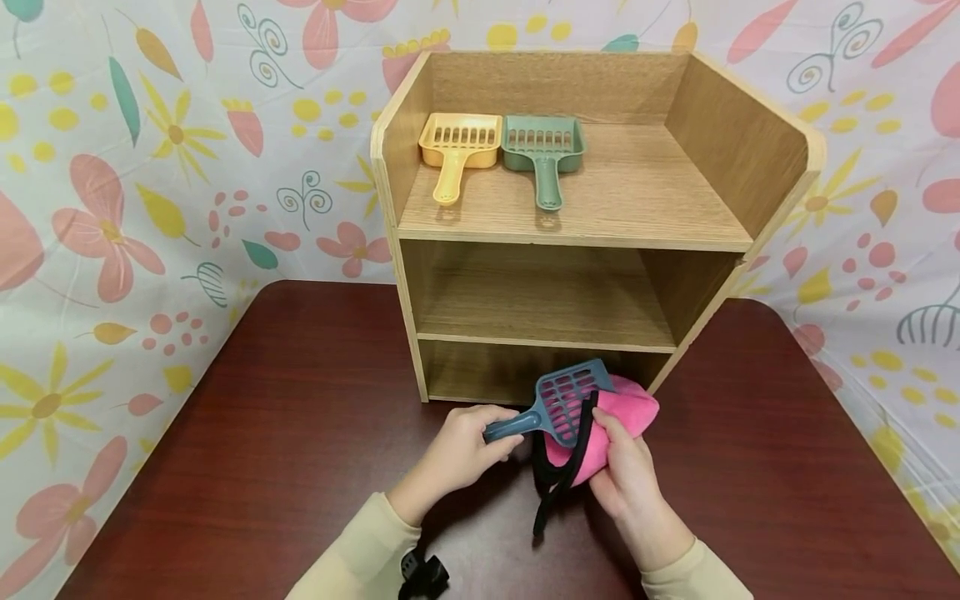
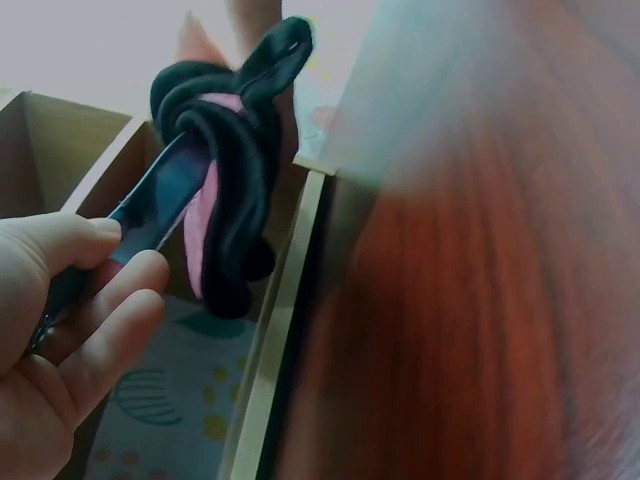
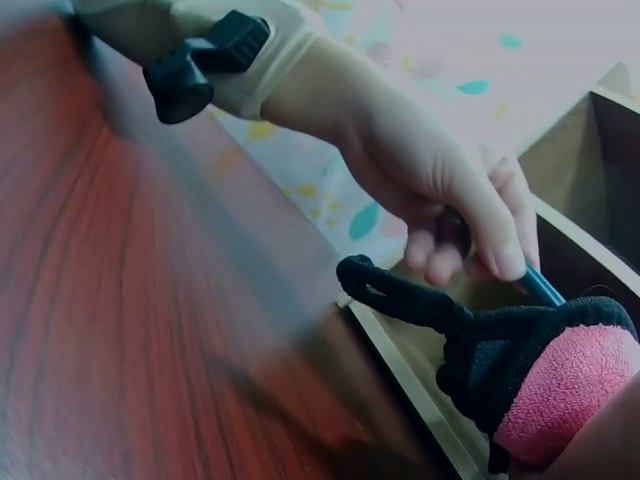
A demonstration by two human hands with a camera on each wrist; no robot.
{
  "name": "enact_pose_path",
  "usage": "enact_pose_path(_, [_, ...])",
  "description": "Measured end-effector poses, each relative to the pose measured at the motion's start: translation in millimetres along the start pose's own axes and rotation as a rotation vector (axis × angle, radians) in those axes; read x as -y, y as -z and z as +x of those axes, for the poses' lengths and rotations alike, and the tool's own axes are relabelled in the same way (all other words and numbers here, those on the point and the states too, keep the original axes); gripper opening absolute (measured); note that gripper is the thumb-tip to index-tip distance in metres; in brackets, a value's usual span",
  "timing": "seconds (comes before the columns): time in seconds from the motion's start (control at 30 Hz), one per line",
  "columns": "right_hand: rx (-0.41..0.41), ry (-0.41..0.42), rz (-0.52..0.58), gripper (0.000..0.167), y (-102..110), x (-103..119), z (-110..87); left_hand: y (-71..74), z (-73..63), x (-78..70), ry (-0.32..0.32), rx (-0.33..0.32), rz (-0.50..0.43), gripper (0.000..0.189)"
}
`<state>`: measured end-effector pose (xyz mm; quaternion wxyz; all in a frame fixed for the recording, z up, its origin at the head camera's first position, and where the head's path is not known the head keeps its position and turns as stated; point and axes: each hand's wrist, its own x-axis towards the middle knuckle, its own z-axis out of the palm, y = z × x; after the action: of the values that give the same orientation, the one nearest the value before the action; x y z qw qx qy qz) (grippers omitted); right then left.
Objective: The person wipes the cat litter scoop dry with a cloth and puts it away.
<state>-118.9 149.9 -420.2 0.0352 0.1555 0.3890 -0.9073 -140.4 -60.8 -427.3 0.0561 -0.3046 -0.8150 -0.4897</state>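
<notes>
My left hand (image 1: 468, 446) grips the handle of a blue slotted litter scoop (image 1: 564, 396), held above the table in front of the shelf. A pink cloth (image 1: 626, 412) with black edging and a black hanging loop wraps partly round the scoop's head. My right hand (image 1: 630, 483) holds this cloth from the right side, thumb on its outer face. In the left wrist view the scoop's handle (image 2: 150, 205) runs between thumb and fingers toward the cloth's black edge (image 2: 235, 190). From the right wrist, the pink cloth (image 3: 570, 390) hides most of the scoop.
A wooden shelf unit (image 1: 555, 237) stands at the back of the dark red table (image 1: 300, 400). On its top level lie a yellow litter scoop (image 1: 461, 142) and a green litter scoop (image 1: 545, 146), side by side. A floral curtain (image 1: 180, 208) hangs behind.
</notes>
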Motion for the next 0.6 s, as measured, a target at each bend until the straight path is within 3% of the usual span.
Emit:
enact_pose_path(0.2, [0.010, -0.020, -0.081, 0.019, 3.6, 2.0, 4.6, 12.9, 1.6, -0.2, 0.058, 0.039, -0.029, 0.022])
enact_pose_path(0.3, [0.080, -0.030, -0.099, 0.015, 5.3, 3.7, 5.9, 19.2, 1.9, 2.1, 0.100, 0.071, -0.072, 0.021])
enact_pose_path(0.47, [0.292, -0.065, -0.095, 0.025, 9.8, 13.6, 7.0, 29.5, 3.0, 4.0, 0.185, 0.122, -0.162, 0.020])
enact_pose_path(0.6, [0.562, -0.112, 0.022, 0.043, 15.5, 24.1, 8.2, 34.9, 2.9, 4.3, 0.211, 0.157, -0.272, 0.023])
